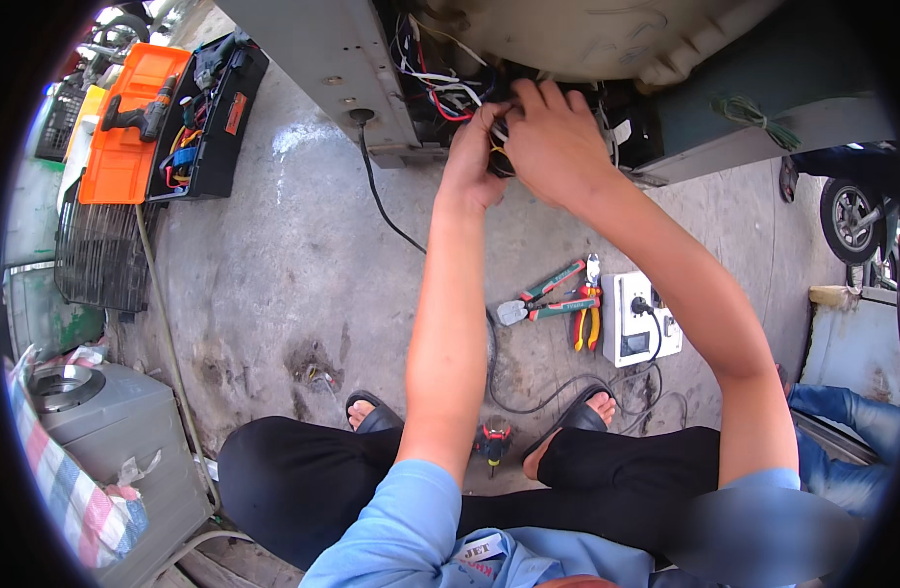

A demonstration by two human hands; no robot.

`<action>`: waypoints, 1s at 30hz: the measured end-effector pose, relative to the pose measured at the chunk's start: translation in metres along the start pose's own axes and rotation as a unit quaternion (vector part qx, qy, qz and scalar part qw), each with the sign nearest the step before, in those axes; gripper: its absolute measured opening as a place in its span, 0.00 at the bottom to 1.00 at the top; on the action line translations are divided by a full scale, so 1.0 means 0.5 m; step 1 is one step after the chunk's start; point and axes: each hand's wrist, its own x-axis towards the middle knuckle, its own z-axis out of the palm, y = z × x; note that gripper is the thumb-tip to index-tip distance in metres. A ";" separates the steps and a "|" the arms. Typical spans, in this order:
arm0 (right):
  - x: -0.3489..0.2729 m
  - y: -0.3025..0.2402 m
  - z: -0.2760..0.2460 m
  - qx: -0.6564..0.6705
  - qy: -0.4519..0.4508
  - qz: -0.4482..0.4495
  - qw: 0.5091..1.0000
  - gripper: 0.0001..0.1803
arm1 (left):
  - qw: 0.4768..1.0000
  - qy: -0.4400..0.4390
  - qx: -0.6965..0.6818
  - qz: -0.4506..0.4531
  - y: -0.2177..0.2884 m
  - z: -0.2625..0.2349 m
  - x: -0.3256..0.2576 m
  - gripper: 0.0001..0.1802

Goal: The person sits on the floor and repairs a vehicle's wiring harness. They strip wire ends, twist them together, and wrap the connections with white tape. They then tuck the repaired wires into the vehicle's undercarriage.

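My left hand (471,162) and my right hand (556,145) meet inside the open bottom of a metal-cased appliance (327,73). Their fingers are closed around a dark piece with a bit of yellow, mostly hidden between them. Loose white and red wires (448,93) run beside my left fingertips. Above my right hand bulges a large pale tub (607,34). A black power cord (373,181) leaves the casing to the left of my hands. My right fingertips reach in among dark parts and are partly hidden.
Cable cutters (548,306), red-and-yellow pliers (588,318) and a white socket box (626,294) with a plug lie below my right forearm. A red-and-black tool (493,443) sits between my feet. Far left stands a toolbox (210,157), its orange lid (126,162) carrying a drill (146,118).
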 end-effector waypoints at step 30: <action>0.059 -0.013 0.071 0.541 0.115 0.061 0.831 0.10 | 0.968 -0.069 -0.239 0.021 -0.006 -0.063 -0.048 0.13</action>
